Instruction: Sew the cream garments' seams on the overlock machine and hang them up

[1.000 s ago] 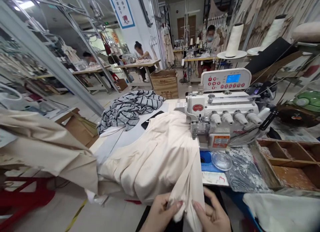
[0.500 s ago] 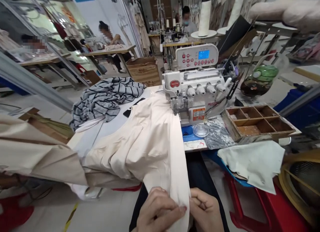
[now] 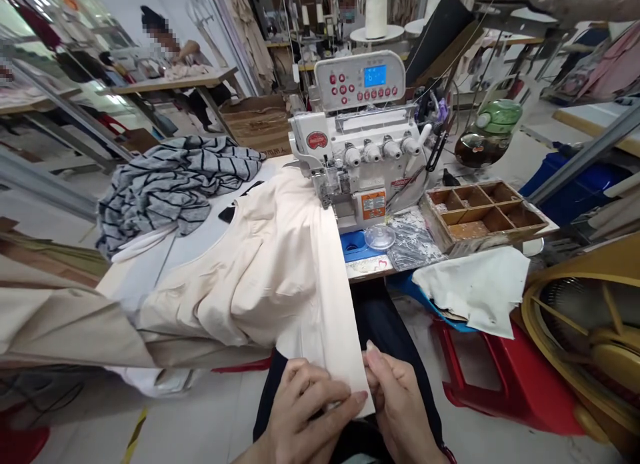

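Observation:
A long cream fabric piece (image 3: pixel 280 264) runs from under the presser area of a white overlock sewing machine (image 3: pixel 360 144) down toward my lap, with a folded band along its right side. My left hand (image 3: pixel 313 407) is closed on the band near its lower end, thumb on top. At the band's right edge is my right hand (image 3: pixel 403 401), its fingers curled in against the cloth and its thumb raised beside it. The right fingertips are partly hidden behind the edge.
Grey striped fabric (image 3: pixel 165 184) lies heaped on the table's left. Right of the machine are a compartmented wooden box (image 3: pixel 480 217) and a jug with a green top (image 3: pixel 493 134). A red stool (image 3: pixel 505 377) and yellow fan (image 3: pixel 595 331) stand lower right. A co-worker sits at the back left.
My view has turned right and down, so the machine and table appear further left and higher. The band's lower end now shows below my left hand. My right thumb has lifted.

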`<state>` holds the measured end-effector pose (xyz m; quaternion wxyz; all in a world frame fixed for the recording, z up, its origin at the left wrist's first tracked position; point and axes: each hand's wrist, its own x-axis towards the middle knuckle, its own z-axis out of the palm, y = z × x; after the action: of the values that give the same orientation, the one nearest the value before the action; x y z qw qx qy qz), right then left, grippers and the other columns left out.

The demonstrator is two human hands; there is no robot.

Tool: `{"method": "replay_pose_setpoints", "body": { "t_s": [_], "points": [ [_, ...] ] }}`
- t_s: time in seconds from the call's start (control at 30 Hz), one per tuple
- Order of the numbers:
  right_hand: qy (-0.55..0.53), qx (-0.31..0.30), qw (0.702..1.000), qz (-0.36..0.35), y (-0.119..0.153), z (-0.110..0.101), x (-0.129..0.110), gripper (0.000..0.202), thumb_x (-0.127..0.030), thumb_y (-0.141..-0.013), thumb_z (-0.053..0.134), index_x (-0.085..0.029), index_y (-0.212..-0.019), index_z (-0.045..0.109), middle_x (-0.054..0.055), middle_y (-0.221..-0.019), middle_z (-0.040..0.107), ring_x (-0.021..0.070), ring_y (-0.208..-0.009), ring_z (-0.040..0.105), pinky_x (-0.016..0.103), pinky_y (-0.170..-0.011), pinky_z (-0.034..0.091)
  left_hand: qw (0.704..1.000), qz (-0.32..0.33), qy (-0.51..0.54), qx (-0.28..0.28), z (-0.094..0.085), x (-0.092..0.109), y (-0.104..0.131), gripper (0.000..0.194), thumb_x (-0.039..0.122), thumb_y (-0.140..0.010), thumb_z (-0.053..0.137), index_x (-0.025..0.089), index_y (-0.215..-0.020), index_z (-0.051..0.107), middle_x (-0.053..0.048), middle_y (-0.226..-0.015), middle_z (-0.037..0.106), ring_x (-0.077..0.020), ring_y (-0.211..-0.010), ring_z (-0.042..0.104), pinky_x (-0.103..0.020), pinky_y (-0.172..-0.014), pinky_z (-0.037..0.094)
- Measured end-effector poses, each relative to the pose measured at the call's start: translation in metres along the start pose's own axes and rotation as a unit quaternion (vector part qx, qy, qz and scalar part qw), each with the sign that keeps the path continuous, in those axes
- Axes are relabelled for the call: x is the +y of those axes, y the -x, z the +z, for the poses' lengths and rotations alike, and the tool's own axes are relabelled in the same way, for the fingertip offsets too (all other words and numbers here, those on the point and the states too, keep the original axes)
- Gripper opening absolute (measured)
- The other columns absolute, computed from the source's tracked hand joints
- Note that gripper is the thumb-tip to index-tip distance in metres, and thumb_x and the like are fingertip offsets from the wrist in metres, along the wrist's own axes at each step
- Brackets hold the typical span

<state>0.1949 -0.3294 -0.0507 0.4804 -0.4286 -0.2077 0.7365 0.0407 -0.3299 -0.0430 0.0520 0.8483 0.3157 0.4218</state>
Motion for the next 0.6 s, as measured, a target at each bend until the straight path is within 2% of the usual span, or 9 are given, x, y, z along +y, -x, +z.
{"method": "replay_pose_setpoints", "body": {
  "t_s": [0.07, 0.2, 0.37, 0.47, 0.6],
  "points": [
    [0.036, -0.006, 0.999, -0.002, -0.003, -0.003, 0.001, 0.058, -0.068, -0.073, 0.077, -0.013, -0.060, 0.061, -0.004, -0.059, 0.041, 0.0081, -0.056, 0.029, 0.021, -0.050, 0.025, 1.000, -0.001, 0.015, -0.012, 0.002, -0.001, -0.001, 0.024, 0.011, -0.100, 0.048, 0.016, -0.101, 0.072, -0.002, -0.078, 0.070, -0.0140, -0.071, 0.055, -0.032, -0.068, 0.039],
    [0.091, -0.017, 0.995, 0.029, -0.013, -0.009, 0.005, 0.056, -0.065, -0.065, 0.083, -0.010, -0.074, 0.076, 0.001, -0.063, 0.056, 0.0089, -0.057, 0.040, 0.021, -0.052, 0.029, 0.995, -0.001, 0.045, -0.090, 0.005, -0.009, -0.001, 0.023, 0.012, -0.101, 0.047, 0.018, -0.105, 0.070, 0.000, -0.078, 0.071, -0.0126, -0.072, 0.059, -0.030, -0.068, 0.042],
    [0.109, -0.021, 0.991, 0.070, -0.029, -0.012, 0.006, 0.058, -0.067, -0.059, 0.086, -0.010, -0.071, 0.078, 0.001, -0.057, 0.059, 0.0081, -0.054, 0.042, 0.020, -0.053, 0.030, 0.987, -0.028, 0.081, -0.140, 0.009, -0.023, 0.008, 0.020, 0.011, -0.094, 0.055, 0.023, -0.105, 0.067, 0.003, -0.080, 0.074, -0.0138, -0.072, 0.065, -0.031, -0.070, 0.044],
    [0.108, -0.023, 0.990, 0.088, -0.037, -0.011, 0.004, 0.057, -0.065, -0.058, 0.087, -0.010, -0.068, 0.076, 0.002, -0.058, 0.061, 0.0081, -0.054, 0.043, 0.021, -0.053, 0.029, 0.987, -0.047, 0.091, -0.124, 0.015, -0.029, 0.012, 0.022, 0.012, -0.092, 0.057, 0.026, -0.107, 0.067, 0.004, -0.078, 0.073, -0.0143, -0.069, 0.065, -0.032, -0.068, 0.043],
    [0.111, -0.035, 0.988, 0.101, -0.038, -0.010, 0.001, 0.053, -0.062, -0.059, 0.087, -0.011, -0.067, 0.073, -0.001, -0.057, 0.056, 0.0075, -0.054, 0.040, 0.020, -0.052, 0.028, 0.989, -0.023, 0.089, -0.118, 0.015, -0.029, 0.003, 0.026, 0.015, -0.101, 0.045, 0.022, -0.107, 0.069, 0.001, -0.072, 0.072, -0.0136, -0.067, 0.062, -0.032, -0.065, 0.041]
  ]
}}
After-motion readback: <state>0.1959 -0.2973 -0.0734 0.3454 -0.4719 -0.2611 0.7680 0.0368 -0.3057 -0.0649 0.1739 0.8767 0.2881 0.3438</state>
